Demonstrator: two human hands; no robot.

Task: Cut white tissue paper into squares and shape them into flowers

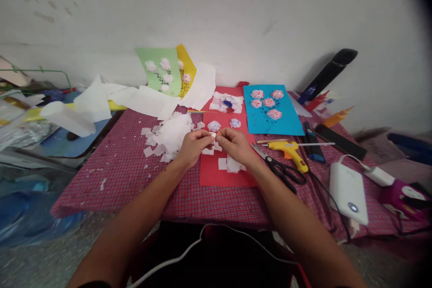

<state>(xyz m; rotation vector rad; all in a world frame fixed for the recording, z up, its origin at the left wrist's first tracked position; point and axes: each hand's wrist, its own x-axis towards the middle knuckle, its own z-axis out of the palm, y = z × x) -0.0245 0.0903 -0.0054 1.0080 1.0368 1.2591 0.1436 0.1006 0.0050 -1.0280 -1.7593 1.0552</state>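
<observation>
My left hand [194, 146] and my right hand [235, 145] meet above a red sheet of card [216, 177], both closed in a pinch. Between their fingertips is a small piece of white paper [213, 135], partly hidden by the fingers. Just beyond it, two paper flowers with blue specks, one left [213, 126] and one right [235, 123], lie on the card. Loose white paper squares [231, 164] rest below my hands. A pile of cut white paper [173, 132] lies to the left of my left hand.
Scissors [281, 172] and a yellow glue gun [289, 149] lie to the right, near a white power bank [348, 191]. A blue flower card [273, 110] lies behind them. A green flower card [162, 72] leans on the wall. Paint-stained paper [227, 102] lies at the back.
</observation>
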